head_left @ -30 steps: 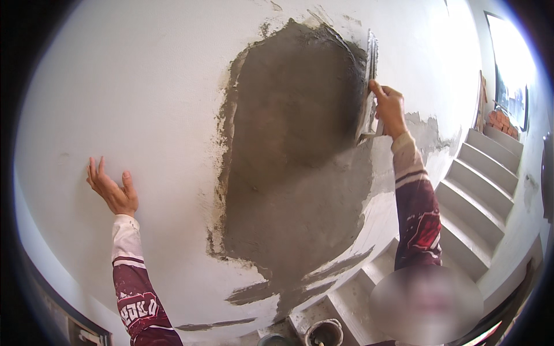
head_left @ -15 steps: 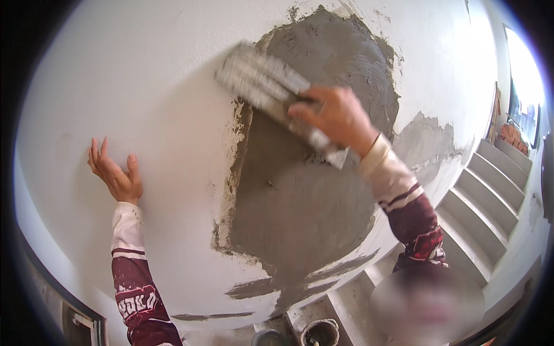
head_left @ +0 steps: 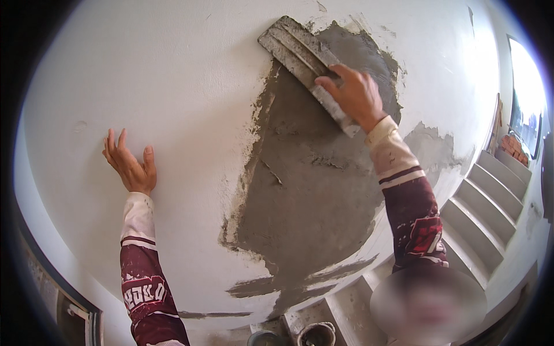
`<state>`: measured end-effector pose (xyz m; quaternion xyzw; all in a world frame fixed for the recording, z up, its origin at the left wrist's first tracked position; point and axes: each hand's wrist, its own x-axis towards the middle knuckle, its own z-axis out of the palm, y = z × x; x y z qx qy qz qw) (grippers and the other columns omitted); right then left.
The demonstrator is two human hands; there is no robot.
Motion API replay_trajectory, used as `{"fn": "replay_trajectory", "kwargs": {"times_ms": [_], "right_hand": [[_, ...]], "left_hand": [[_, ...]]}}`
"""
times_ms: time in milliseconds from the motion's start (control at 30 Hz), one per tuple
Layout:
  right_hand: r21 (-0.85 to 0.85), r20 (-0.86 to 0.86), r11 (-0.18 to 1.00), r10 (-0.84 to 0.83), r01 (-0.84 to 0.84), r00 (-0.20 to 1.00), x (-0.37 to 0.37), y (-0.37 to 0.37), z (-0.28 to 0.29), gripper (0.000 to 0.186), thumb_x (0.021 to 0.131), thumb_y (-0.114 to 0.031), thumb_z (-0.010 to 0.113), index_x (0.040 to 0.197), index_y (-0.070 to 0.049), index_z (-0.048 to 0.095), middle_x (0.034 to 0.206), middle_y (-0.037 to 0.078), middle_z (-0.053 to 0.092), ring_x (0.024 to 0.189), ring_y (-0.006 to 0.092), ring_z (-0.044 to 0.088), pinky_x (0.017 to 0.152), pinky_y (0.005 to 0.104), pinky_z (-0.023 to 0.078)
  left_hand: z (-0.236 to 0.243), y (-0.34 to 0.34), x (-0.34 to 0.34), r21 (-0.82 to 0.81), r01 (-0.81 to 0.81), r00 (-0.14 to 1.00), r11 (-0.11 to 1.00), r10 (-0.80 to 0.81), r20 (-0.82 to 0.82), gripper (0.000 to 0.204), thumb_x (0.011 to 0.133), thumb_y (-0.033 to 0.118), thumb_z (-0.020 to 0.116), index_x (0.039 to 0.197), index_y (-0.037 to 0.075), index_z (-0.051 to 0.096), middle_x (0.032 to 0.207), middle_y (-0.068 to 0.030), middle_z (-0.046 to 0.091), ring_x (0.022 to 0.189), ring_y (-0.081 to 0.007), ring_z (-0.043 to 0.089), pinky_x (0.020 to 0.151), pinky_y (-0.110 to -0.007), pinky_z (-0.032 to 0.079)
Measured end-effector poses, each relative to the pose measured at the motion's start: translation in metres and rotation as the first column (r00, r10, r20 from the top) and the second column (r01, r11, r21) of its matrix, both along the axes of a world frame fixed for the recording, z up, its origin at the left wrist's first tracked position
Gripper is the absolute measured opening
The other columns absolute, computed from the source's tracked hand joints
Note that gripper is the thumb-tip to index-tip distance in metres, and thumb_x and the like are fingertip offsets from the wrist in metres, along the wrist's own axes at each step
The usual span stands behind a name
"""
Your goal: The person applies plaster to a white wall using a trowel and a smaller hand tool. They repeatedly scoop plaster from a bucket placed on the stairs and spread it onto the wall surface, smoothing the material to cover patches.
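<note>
While the right hand point(head_left: 360, 98) is holding the trowel point(head_left: 299, 56) across the upper-left edge of the gray patch point(head_left: 309, 207), no longer the right, smoothing is maybe spreading; the left hand point(head_left: 132, 166) is staying wide.

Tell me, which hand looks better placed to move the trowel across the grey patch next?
The right hand, I'd judge: it holds the trowel over the grey patch's upper part. The left hand is empty, off to the patch's left by the white wall.
</note>
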<state>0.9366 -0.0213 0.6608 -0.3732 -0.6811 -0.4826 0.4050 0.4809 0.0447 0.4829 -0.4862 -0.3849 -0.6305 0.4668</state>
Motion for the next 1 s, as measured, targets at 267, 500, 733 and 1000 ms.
{"fn": "replay_trajectory", "kwargs": {"times_ms": [267,500,733,1000], "right_hand": [[-0.265,0.003,0.956,0.130,-0.125,0.991,0.007,-0.013,-0.132,0.037,0.087,-0.044,0.068,0.107,-0.013,0.071,0.081,0.014,0.071,0.069,0.0309,0.070,0.060,0.0402,0.056],[-0.127,-0.395,0.987,0.043,-0.101,0.918,0.078,-0.005,0.059,0.042,0.090,-0.050,0.062,0.095,-0.010,0.075,0.086,0.015,0.071,0.078,0.0315,0.066,0.074,0.0408,0.050],[-0.234,0.056,0.965,0.132,-0.116,0.990,0.026,-0.008,0.075,0.048,0.088,-0.052,0.066,0.098,-0.005,0.075,0.082,0.014,0.071,0.078,0.0249,0.066,0.075,0.0382,0.051],[-0.334,0.319,0.939,0.036,0.077,0.947,0.015,-0.011,-0.096,0.039,0.089,-0.049,0.064,0.103,-0.013,0.068,0.076,0.009,0.069,0.061,0.0303,0.067,0.058,0.0414,0.056]], "left_hand": [[0.007,-0.010,-0.016,-0.001,-0.043,0.998,0.999,0.043,-0.039,0.066,0.096,0.051,0.047,0.142,0.006,0.037,0.153,-0.0209,0.027,0.144,-0.0437,0.019,0.115,-0.063,0.011],[0.005,-0.010,-0.006,-0.012,-0.043,0.998,0.999,0.043,-0.036,0.061,0.095,0.039,0.053,0.143,0.003,0.037,0.153,-0.0219,0.029,0.142,-0.0428,0.021,0.116,-0.058,0.012],[0.006,-0.009,-0.011,0.030,-0.046,0.995,0.999,0.048,-0.089,0.061,0.096,0.040,0.051,0.142,0.002,0.037,0.152,-0.0233,0.029,0.142,-0.0429,0.021,0.116,-0.058,0.012],[0.013,-0.009,-0.006,0.036,-0.052,0.995,0.998,0.055,-0.085,0.062,0.095,0.042,0.053,0.141,0.004,0.038,0.150,-0.0240,0.030,0.142,-0.0422,0.020,0.115,-0.058,0.013]]}}
